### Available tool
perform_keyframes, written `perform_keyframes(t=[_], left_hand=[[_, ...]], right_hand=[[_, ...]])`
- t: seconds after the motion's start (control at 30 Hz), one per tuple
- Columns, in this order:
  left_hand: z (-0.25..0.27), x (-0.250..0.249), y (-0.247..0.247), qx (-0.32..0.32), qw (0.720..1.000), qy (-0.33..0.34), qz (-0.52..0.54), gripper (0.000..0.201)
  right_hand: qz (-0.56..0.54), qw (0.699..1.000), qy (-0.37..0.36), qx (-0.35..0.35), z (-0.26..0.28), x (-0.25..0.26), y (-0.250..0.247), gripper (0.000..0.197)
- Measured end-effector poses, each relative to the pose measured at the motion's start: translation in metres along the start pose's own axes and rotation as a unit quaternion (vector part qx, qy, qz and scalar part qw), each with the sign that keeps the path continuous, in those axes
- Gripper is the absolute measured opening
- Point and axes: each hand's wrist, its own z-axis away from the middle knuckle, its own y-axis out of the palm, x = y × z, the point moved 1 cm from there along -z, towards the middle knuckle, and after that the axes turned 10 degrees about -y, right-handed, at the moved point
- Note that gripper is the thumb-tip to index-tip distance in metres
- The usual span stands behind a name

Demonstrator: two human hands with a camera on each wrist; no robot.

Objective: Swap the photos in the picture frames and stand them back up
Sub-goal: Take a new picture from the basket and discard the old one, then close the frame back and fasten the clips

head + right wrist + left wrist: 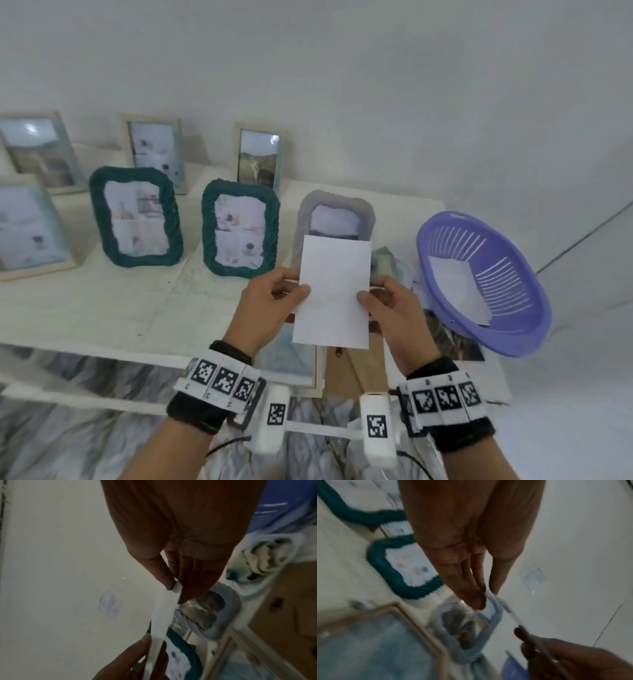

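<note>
Both hands hold a white photo (334, 291) upright, blank back to the camera, above the desk's (85, 301) near edge, the left hand (265, 308) and right hand (394, 311) each pinching a side edge between thumb and fingers, before a grey frame (337, 212) standing near the desk's right end.

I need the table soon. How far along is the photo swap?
Done, it seems: six frames stand upright with photos, including the two teal frames. In hand: left hand and right hand pinch a photo, blank white back toward the camera. Left: a wooden frame and a brown backing board lie flat near the table edge; one sheet sits in the purple basket.
</note>
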Motion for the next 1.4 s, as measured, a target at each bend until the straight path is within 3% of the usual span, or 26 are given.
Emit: perform_keyframes(t=[0.17, 0.27, 0.33, 0.47, 0.63, 0.87, 1.1, 1.23, 1.3, 1.4], left_hand=[[0.000, 0.050, -0.050, -0.080, 0.978, 0.026, -0.192, 0.012], [0.001, 0.075, -0.064, -0.066, 0.968, 0.039, -0.238, 0.022], [0.001, 0.089, -0.067, -0.044, 0.961, 0.060, -0.267, 0.030], [0.002, 0.103, -0.068, -0.042, 0.962, 0.085, -0.255, 0.046], [0.001, 0.113, -0.073, -0.042, 0.963, 0.096, -0.248, 0.047], [-0.002, 0.115, -0.073, -0.045, 0.961, 0.095, -0.255, 0.048], [-0.002, 0.115, -0.073, -0.050, 0.961, 0.095, -0.256, 0.051], [-0.002, 0.116, -0.072, -0.054, 0.958, 0.098, -0.262, 0.053], [-0.001, 0.116, -0.072, -0.054, 0.959, 0.097, -0.262, 0.054], [-0.002, 0.117, -0.072, -0.056, 0.957, 0.103, -0.267, 0.054]], right_hand=[[0.070, 0.997, -0.007, 0.024, 0.014, -0.030, 0.032, 0.015], [0.167, 0.985, -0.038, 0.032, 0.016, -0.043, 0.043, 0.016], [0.201, 0.978, -0.019, 0.045, 0.016, -0.054, 0.049, 0.017], [0.328, 0.943, 0.000, 0.049, 0.018, -0.061, 0.058, 0.018], [0.426, 0.903, 0.015, 0.061, 0.026, -0.048, 0.069, 0.042], [0.496, 0.865, 0.026, 0.075, 0.029, -0.050, 0.091, 0.042], [0.512, 0.856, -0.005, 0.068, 0.034, -0.047, 0.087, 0.044], [0.528, 0.846, -0.076, -0.004, 0.040, -0.055, 0.064, 0.031], [0.571, 0.820, -0.034, -0.027, 0.044, -0.058, 0.050, 0.035], [0.605, 0.795, 0.039, -0.001, 0.054, -0.063, 0.033, 0.046]])
